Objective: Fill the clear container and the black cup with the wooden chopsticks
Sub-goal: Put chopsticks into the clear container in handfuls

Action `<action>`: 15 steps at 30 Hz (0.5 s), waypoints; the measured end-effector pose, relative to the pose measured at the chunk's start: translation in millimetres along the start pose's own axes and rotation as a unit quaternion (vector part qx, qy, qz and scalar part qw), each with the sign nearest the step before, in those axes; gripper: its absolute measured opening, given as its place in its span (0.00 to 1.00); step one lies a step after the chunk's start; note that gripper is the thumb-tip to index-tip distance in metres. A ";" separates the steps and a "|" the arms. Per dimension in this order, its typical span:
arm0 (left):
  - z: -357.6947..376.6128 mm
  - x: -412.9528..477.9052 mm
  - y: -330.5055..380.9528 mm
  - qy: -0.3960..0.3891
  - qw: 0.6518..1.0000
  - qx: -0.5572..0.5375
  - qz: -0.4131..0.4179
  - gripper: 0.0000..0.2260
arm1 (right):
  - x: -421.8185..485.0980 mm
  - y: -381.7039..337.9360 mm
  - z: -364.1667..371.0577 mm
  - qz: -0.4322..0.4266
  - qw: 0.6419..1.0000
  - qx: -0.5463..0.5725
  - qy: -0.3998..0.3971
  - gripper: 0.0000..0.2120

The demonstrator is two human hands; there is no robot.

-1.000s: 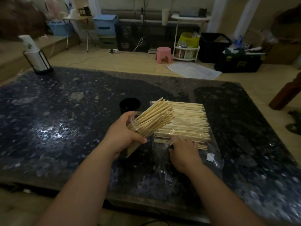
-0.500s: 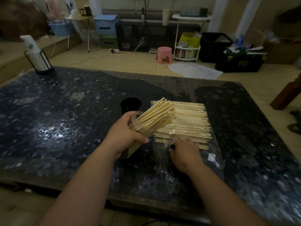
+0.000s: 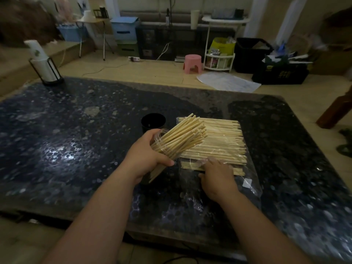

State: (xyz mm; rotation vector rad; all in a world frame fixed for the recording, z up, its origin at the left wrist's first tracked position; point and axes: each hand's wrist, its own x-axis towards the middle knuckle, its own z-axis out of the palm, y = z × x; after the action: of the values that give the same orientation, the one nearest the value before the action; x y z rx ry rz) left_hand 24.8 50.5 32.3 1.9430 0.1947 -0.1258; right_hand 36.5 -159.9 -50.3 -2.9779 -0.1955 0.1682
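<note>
My left hand (image 3: 147,159) grips a clear container (image 3: 162,144), tilted to the right above the table. A thick bunch of wooden chopsticks (image 3: 182,137) fans out of its mouth. Just behind it stands the black cup (image 3: 153,122), upright, with nothing visible inside. A flat stack of wooden chopsticks (image 3: 219,145) lies on an open clear plastic bag (image 3: 247,183) to the right. My right hand (image 3: 217,178) rests palm down at the near edge of that stack, fingers on the chopsticks under the plastic film; whether it grips any is hidden.
The dark speckled table (image 3: 76,149) spreads wide to the left. A white bottle in a black wire holder (image 3: 44,63) stands at the far left corner. Beyond the table, the floor holds a pink stool (image 3: 192,63), crates and shelves.
The container of chopsticks has stayed tilted in my left hand. My right hand has shifted slightly along the near edge of the stack.
</note>
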 end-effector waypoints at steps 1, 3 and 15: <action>0.3 -0.1 0.2 0.000 1.000 0.000 0.000 0.40 | -0.3 0.3 -0.2 0.001 1.000 0.002 -0.002 0.17; 0.6 0.0 0.6 0.000 1.000 0.001 0.001 0.40 | -1.1 0.9 -0.7 0.004 1.000 0.000 0.000 0.17; 1.3 -0.3 -0.3 0.003 1.000 0.015 0.000 0.42 | -6.1 3.5 -11.6 -0.009 0.997 0.061 -0.050 0.09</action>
State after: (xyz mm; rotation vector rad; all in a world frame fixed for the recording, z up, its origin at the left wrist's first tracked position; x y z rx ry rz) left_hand 24.5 49.4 31.6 1.9726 0.1991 -0.1230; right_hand 32.3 -165.8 -38.9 -2.8480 -0.2162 0.3165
